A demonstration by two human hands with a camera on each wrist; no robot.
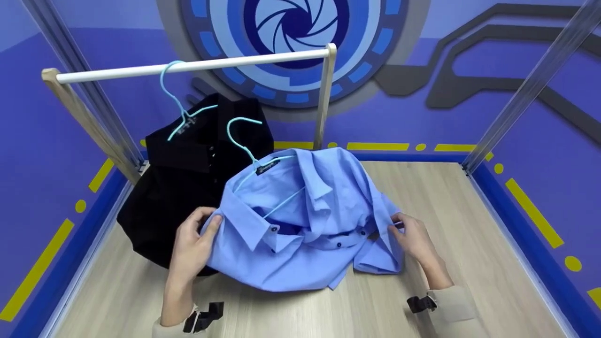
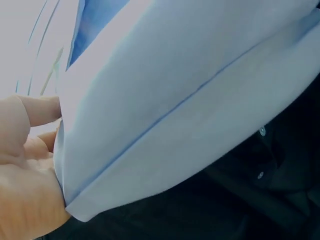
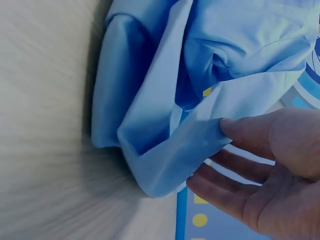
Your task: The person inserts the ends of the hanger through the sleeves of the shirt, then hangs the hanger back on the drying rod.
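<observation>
A light blue button-up shirt point(image 1: 277, 267) lies bunched above the wooden floor, with a light-blue wire hanger point(image 1: 244, 145) inside its collar and the hook sticking up. My left hand point(image 1: 192, 244) grips the shirt's left shoulder edge, thumb on top; the left wrist view shows the pale cloth point(image 2: 165, 120) beside that hand point(image 2: 30, 165). On the other side my right hand point(image 1: 415, 237) pinches the shirt's right edge between thumb and fingers. In the right wrist view, the thumb of the right hand point(image 3: 270, 170) presses a fold of the blue cloth point(image 3: 175, 155).
A black shirt point(image 1: 173, 202) on a second light-blue hanger point(image 1: 173, 94) hangs from the white rail point(image 1: 249, 61) of a wooden-legged rack, just behind the blue shirt. Blue patterned walls point(image 1: 516, 126) and metal posts point(image 1: 530, 89) enclose the wooden surface point(image 1: 446, 202).
</observation>
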